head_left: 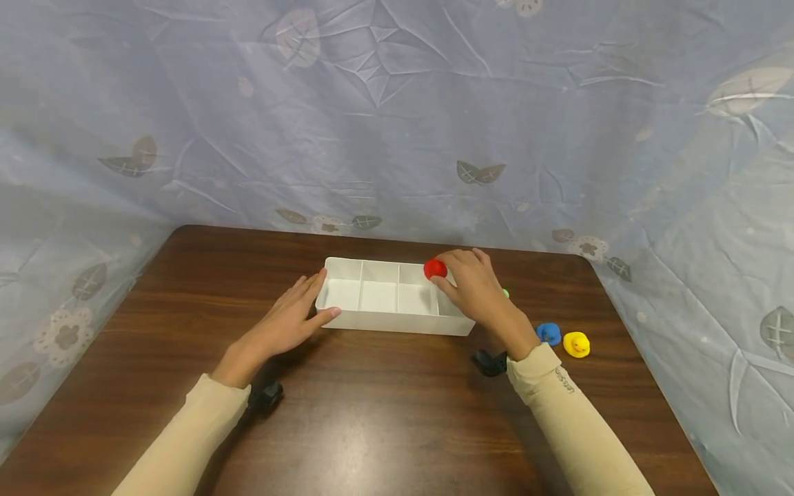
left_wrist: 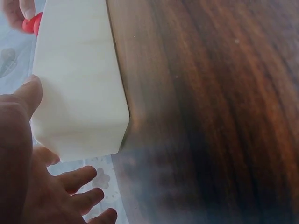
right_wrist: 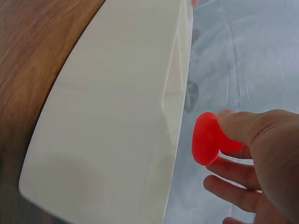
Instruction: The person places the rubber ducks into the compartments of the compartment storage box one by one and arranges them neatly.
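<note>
A white box (head_left: 397, 322) with several compartments in a row sits on the table. My right hand (head_left: 474, 286) pinches a red rubber duck (right_wrist: 205, 140) between thumb and fingers, above the box's right part; its rounded red shape (head_left: 435, 269) overlaps the back rim in the head view. My left hand (head_left: 288, 320) rests at the box's left end, fingers spread and fairly straight, the thumb at the front wall (left_wrist: 77, 79). The compartments that show hold nothing; the rightmost is partly hidden behind my right hand.
To the right of my right wrist stand a blue rubber duck (head_left: 548, 334) and a yellow one (head_left: 577, 344). A small green thing (head_left: 505, 293) peeks out from behind my right hand. Patterned cloth (head_left: 372, 138) hangs behind the brown wooden table (head_left: 372, 406).
</note>
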A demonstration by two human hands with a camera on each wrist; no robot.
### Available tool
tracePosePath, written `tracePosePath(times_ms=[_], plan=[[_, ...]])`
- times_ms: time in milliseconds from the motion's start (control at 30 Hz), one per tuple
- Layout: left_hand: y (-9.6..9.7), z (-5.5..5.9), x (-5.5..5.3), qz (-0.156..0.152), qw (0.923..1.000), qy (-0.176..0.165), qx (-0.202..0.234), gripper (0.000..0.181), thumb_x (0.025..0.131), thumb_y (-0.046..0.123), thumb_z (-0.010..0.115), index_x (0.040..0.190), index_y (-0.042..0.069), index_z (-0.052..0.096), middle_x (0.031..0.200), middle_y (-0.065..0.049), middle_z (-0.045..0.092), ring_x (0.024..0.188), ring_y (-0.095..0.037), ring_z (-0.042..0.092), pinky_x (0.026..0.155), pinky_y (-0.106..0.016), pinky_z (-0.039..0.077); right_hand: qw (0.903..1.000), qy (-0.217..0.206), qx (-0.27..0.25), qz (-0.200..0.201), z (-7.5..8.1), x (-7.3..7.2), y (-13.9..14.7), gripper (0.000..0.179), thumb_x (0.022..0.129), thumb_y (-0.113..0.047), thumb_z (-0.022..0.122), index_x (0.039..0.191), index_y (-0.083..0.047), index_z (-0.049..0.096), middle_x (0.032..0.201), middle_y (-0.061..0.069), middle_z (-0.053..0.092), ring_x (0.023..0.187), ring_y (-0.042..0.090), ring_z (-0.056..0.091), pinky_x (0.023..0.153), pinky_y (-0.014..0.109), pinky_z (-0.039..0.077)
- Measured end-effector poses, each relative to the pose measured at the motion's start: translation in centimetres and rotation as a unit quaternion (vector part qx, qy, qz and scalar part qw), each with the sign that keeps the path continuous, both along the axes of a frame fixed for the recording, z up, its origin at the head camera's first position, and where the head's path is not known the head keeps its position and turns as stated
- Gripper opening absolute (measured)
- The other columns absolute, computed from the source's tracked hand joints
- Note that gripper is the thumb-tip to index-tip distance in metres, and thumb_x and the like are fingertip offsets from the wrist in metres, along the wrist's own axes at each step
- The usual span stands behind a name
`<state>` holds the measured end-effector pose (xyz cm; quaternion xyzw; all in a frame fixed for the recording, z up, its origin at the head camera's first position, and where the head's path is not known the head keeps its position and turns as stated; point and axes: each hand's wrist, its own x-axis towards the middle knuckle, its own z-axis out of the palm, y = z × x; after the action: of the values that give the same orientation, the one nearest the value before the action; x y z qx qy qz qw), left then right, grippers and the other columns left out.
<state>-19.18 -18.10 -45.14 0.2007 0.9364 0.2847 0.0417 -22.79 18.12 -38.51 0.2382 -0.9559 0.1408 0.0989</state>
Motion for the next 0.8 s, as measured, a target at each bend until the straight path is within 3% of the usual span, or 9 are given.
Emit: tracePosePath(times_ms=[433,800], plan=[[-0.1,-0.1,0.0,0.005,0.9999,-0.013,-0.001,0.091,0.110,0.057,0.049,0.172,0.007,0.005,0.179,-0.022,0.017,0.165,-0.051,0.013,0.132,-0.071,0.010,0.9996,-0.010,0.017,0.019,-0.1,-0.3,-3.1,0.036,0.103,-0.030,0.073,0.131,-0.008,0.070,0.136,0.011,0.073,0.134,0.033,0.063,0.127,0.064,0.032],[0.0,0.0,0.0,0.007,0.9999,-0.009,0.000,0.090,0.110,0.058,0.048,0.172,0.007,0.006,0.177,-0.026,0.018,0.164,-0.055,0.013,0.130,-0.075,0.010,0.9987,-0.005,0.035,0.036,0.2,-0.5,-5.1,0.036,0.103,-0.030,0.074,0.131,-0.008,0.070,0.135,0.010,0.073,0.133,0.032,0.064,0.126,0.063,0.034]])
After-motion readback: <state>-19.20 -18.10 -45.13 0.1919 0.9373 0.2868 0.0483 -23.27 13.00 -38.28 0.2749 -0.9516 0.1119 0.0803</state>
